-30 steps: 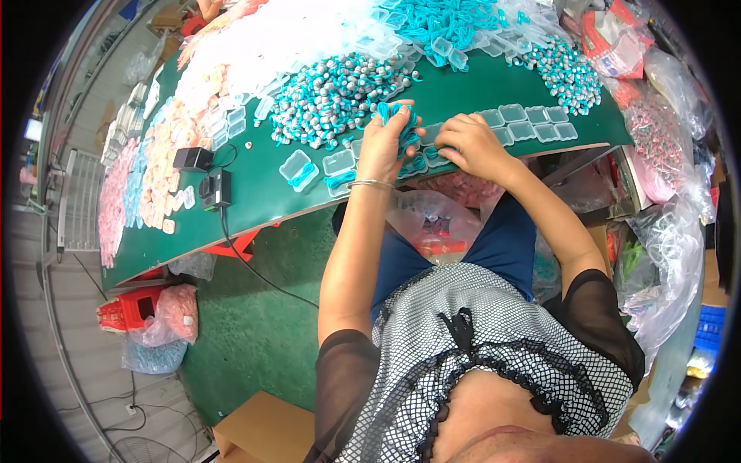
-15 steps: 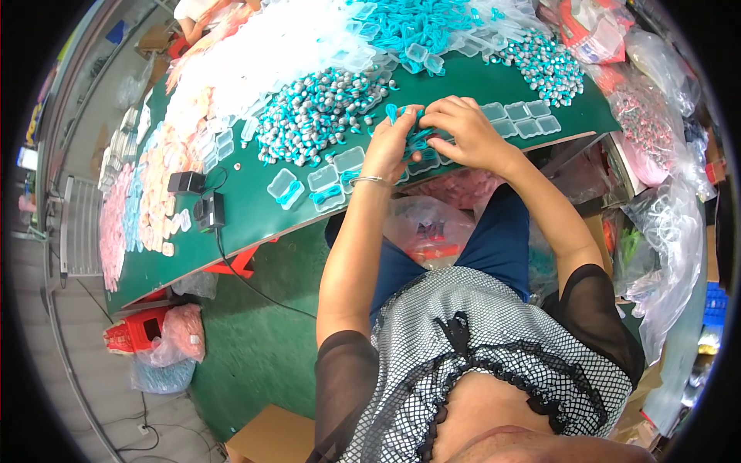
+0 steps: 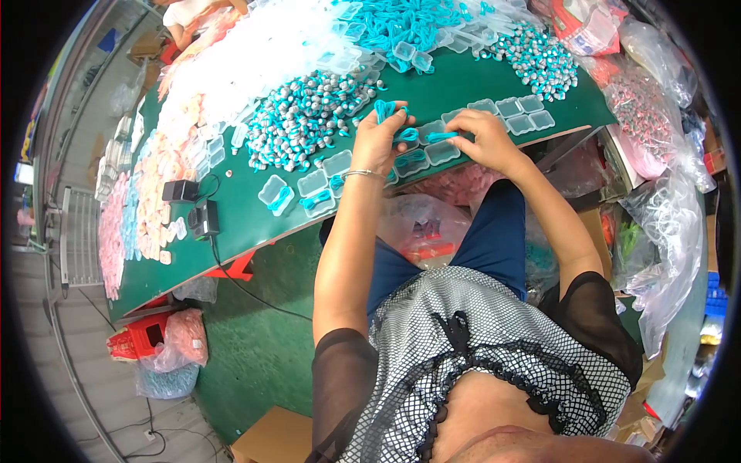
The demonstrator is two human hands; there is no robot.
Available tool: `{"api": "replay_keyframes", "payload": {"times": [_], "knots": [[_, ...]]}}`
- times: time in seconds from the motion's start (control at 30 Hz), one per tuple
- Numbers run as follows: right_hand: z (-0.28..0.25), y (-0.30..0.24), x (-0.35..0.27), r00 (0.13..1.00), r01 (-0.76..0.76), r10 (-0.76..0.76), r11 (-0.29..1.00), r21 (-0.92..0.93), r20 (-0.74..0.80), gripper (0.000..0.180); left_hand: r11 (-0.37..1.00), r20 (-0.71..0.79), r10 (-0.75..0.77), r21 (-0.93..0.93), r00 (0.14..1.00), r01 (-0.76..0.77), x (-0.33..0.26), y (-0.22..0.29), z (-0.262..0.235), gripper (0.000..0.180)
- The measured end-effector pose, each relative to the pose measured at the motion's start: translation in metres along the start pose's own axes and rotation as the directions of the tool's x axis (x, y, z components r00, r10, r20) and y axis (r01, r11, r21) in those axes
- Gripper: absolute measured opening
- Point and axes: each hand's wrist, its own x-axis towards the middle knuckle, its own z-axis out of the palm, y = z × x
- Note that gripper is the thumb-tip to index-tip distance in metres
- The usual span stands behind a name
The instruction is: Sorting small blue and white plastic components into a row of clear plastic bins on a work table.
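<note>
My left hand (image 3: 378,140) is closed on a bunch of teal cords (image 3: 384,111), which stick out above the thumb and below the fingers. To its right, my right hand (image 3: 488,142) pinches the end of a small teal cord bundle (image 3: 441,136) over an open clear plastic box (image 3: 443,153). Along the table's front edge runs a row of such open boxes. Teal cords lie in several of them, among them a box (image 3: 315,185) left of my left hand and the leftmost box (image 3: 275,194).
Behind my left hand is a heap of grey-and-teal beads (image 3: 305,116); a similar heap (image 3: 540,68) lies far right. Teal cords (image 3: 405,31) pile up at the back of the green table (image 3: 255,224). Black adapters (image 3: 203,219) with a cable sit left. Another person (image 3: 189,17) is at the far left.
My hands have moved apart. The right hand has gone a little right and down with a small teal cord bundle, while the left keeps the rest of the bunch.
</note>
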Motion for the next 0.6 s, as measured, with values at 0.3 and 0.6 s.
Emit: {"api": "replay_keyframes", "payload": {"times": [0.3, 0.6], "knots": [[0.001, -0.013, 0.0, 0.994, 0.04, -0.02, 0.982, -0.183, 0.11, 0.022, 1.0, 0.01, 0.028, -0.001, 1.0, -0.028, -0.009, 0.0, -0.006, 0.021], [0.01, -0.012, 0.001, 0.978, 0.187, -0.155, 0.947, -0.26, 0.136, 0.019, 0.997, 0.029, 0.06, -0.041, 0.998, -0.059, -0.015, 0.001, 0.0, 0.022]]}}
